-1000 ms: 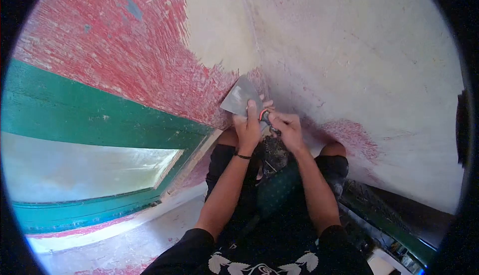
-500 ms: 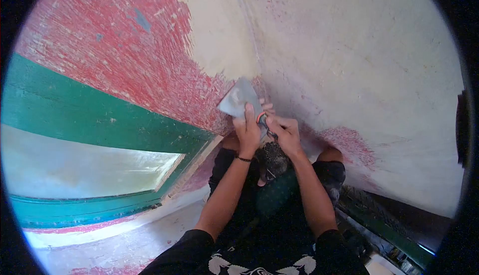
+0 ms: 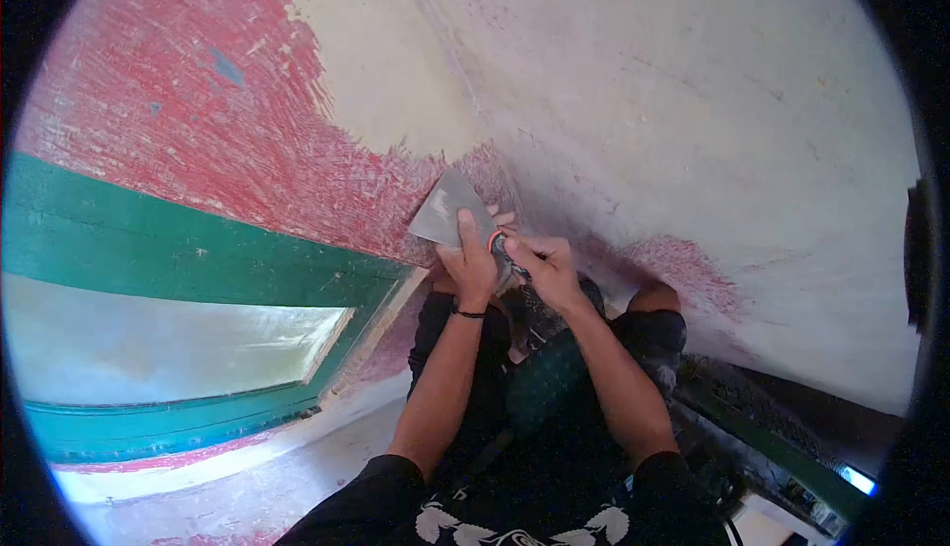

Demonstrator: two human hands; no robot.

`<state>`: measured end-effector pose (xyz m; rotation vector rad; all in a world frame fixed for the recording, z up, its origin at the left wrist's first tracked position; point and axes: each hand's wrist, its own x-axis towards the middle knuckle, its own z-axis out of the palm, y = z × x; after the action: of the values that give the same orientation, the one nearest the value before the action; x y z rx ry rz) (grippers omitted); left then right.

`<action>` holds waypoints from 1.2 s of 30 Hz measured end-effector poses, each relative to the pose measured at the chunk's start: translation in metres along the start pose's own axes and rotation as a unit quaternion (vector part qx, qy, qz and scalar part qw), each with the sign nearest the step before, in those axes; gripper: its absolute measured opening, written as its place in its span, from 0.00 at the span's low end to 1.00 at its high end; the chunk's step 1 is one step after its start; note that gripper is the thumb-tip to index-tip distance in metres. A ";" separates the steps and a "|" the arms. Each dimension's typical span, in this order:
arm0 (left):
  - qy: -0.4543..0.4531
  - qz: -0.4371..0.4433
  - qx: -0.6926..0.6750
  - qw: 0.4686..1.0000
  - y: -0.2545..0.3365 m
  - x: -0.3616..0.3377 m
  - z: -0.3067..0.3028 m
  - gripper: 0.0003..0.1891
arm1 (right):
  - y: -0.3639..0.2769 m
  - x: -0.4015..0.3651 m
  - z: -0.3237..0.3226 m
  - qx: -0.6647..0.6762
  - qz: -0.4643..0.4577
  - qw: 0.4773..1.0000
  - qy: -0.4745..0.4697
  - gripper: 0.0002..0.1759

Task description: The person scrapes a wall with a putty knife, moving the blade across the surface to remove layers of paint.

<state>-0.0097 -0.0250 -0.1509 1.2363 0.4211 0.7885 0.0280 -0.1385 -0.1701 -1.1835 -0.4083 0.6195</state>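
A wide-bladed scraper [image 3: 443, 207] with a dark handle and a red-orange accent is held in both hands. My left hand [image 3: 472, 269] is closed around the base of the blade, its thumb lying along the blade's face. On the handle, my right hand [image 3: 550, 273] is wrapped with the thumb toward the blade. The far corner of the blade lies at or against the wall's scratched red paint [image 3: 247, 120], just below a cream area [image 3: 396, 81]. How firmly the edge touches cannot be seen.
A green-painted frame [image 3: 178, 244] around a pale panel runs along the left. The whitish wall [image 3: 712, 120] at the right carries a red patch [image 3: 683, 269]. My bent knees are close below my hands. A dark green beam [image 3: 782, 452] lies at the lower right among clutter.
Both hands and the scraper sit slightly further left in the view. The camera has shifted too, with the wall's marks sliding left. The grip stays alike.
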 end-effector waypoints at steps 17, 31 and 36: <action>0.009 0.029 0.056 0.998 0.007 0.005 -0.004 0.23 | 0.019 0.001 0.013 0.087 0.059 0.994 0.035 0.15; 0.052 0.036 0.078 0.995 0.000 0.002 0.008 0.25 | -0.001 -0.012 0.011 0.220 0.067 0.973 0.011 0.18; 0.064 0.048 0.120 0.990 0.002 0.000 -0.001 0.25 | 0.016 -0.014 0.013 0.282 0.076 0.956 -0.019 0.22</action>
<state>-0.0110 -0.0245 -0.1496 1.4419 0.5774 0.9232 0.0057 -0.1342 -0.1808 -0.6588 -0.1524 0.8275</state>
